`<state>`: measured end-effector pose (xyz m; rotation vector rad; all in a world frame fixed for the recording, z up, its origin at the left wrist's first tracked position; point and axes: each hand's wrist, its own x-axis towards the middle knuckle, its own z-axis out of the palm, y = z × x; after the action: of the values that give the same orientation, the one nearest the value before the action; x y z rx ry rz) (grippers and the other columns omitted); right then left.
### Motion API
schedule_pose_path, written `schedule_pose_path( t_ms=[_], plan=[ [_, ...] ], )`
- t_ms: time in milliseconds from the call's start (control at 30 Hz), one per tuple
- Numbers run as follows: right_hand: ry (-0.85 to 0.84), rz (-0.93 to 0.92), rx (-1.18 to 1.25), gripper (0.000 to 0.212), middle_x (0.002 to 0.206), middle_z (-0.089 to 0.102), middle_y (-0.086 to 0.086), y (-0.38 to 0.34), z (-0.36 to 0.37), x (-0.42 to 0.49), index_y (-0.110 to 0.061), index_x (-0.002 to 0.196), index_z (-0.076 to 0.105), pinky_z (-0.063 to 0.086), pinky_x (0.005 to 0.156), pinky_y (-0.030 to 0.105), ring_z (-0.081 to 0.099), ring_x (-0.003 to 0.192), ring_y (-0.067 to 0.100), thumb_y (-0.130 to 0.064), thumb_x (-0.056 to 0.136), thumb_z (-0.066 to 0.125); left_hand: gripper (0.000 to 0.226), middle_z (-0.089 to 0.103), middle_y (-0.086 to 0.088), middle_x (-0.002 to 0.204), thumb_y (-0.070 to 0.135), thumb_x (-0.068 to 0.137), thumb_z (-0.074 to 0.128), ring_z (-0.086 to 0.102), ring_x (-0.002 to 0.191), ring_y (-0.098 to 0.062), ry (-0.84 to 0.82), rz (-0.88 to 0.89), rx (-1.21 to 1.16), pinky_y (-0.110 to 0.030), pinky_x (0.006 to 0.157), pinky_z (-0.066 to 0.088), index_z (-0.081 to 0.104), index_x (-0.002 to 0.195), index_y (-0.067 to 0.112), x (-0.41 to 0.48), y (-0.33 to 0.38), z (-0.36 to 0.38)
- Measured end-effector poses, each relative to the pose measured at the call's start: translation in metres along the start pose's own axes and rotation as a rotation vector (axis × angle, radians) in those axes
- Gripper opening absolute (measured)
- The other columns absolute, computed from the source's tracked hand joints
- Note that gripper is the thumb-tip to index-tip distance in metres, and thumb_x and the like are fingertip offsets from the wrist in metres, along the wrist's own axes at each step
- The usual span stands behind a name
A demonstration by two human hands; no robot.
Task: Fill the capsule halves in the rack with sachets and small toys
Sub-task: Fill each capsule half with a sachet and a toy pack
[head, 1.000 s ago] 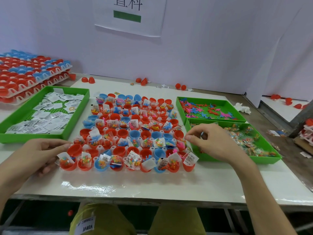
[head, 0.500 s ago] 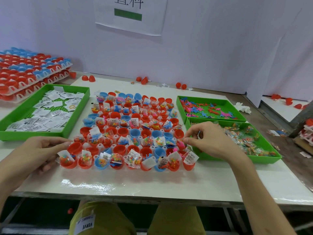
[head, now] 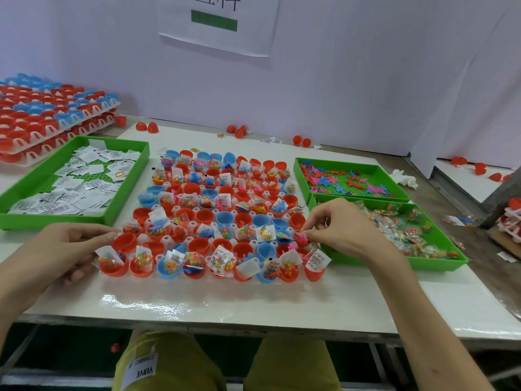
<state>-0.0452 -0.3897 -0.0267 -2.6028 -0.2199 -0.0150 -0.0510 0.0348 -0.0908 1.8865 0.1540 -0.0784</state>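
Capsule halves hold sachets, toys; right hand pinches pink toy, left hand relaxed.

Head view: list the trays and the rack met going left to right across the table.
sachet tray → rack → bagged-toy tray. The flat-toy tray is left out because it overlaps the bagged-toy tray.

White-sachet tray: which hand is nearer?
Left. The left hand sits before the near rim of the white-sachet tray; the right hand is across the capsule rack, at its right edge.
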Motion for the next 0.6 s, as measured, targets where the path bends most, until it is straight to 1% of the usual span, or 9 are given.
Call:
schedule_pose_path(
  t_ms=[133,233,333,433,467,533,600],
  plan=[
    [-0.006,0.007,0.010,0.028,0.044,0.050,-0.013,0.000,-0.001,0.003,-0.033,0.056,0.069,0.036,0.046,0.014,0.041,0.044,0.003,-0.019,0.076,0.083,0.018,0.057,-0.024,0.065,0.028,0.091,0.064,0.036,0.031,-0.016,0.023,0.000,-0.002,-0.012,0.038,0.029,0.077,0.086,0.039,0.001,0.000,-0.001],
    [-0.004,-0.004,-0.003,0.024,0.041,0.050,-0.016,0.000,-0.002,0.006,-0.028,0.056,0.070,0.035,0.047,0.015,0.042,0.043,0.003,-0.018,0.073,0.085,0.018,0.056,-0.024,0.066,0.027,0.093,0.063,0.037,0.030,-0.016,0.016,-0.005,0.013,-0.012,0.038,0.030,0.077,0.087,0.038,0.003,-0.002,-0.001],
    [0.018,0.002,-0.014,0.022,0.043,0.053,-0.014,0.002,-0.002,0.008,-0.022,0.057,0.069,0.042,0.051,0.024,0.043,0.042,0.002,-0.019,0.070,0.085,0.019,0.057,-0.024,0.070,0.026,0.092,0.063,0.037,0.032,-0.016,0.012,-0.015,0.015,-0.013,0.039,0.030,0.077,0.087,0.038,0.004,-0.002,-0.001],
    [0.003,0.016,-0.035,0.021,0.044,0.054,-0.013,0.002,-0.002,0.010,-0.021,0.058,0.069,0.043,0.052,0.025,0.044,0.043,0.003,-0.022,0.071,0.086,0.015,0.054,-0.030,0.063,0.028,0.091,0.064,0.038,0.032,-0.017,0.009,-0.032,0.019,-0.014,0.039,0.031,0.076,0.090,0.038,0.006,-0.004,-0.003],
    [-0.003,0.017,-0.063,0.021,0.044,0.054,-0.014,0.001,-0.002,0.010,-0.021,0.058,0.069,0.042,0.053,0.024,0.044,0.044,0.003,-0.023,0.072,0.085,0.014,0.054,-0.029,0.062,0.029,0.091,0.065,0.038,0.032,-0.017,0.000,-0.040,0.026,-0.013,0.039,0.031,0.076,0.092,0.037,0.006,-0.005,-0.004],
    [-0.022,0.018,-0.148,0.023,0.046,0.052,-0.013,-0.004,-0.002,0.013,-0.023,0.057,0.067,0.039,0.054,0.022,0.045,0.048,0.002,-0.023,0.073,0.084,0.014,0.056,-0.029,0.064,0.027,0.091,0.064,0.040,0.035,-0.017,-0.021,-0.069,0.058,-0.014,0.040,0.033,0.076,0.097,0.028,0.010,-0.007,-0.005],
    [-0.056,0.016,-0.205,0.026,0.049,0.052,-0.013,-0.011,-0.004,0.017,-0.025,0.056,0.064,0.037,0.055,0.019,0.047,0.051,0.000,-0.018,0.074,0.082,0.017,0.058,-0.034,0.069,0.019,0.095,0.060,0.044,0.044,-0.018,-0.047,-0.076,0.091,-0.016,0.042,0.037,0.071,0.105,0.011,0.011,-0.011,-0.009]
  ],
)
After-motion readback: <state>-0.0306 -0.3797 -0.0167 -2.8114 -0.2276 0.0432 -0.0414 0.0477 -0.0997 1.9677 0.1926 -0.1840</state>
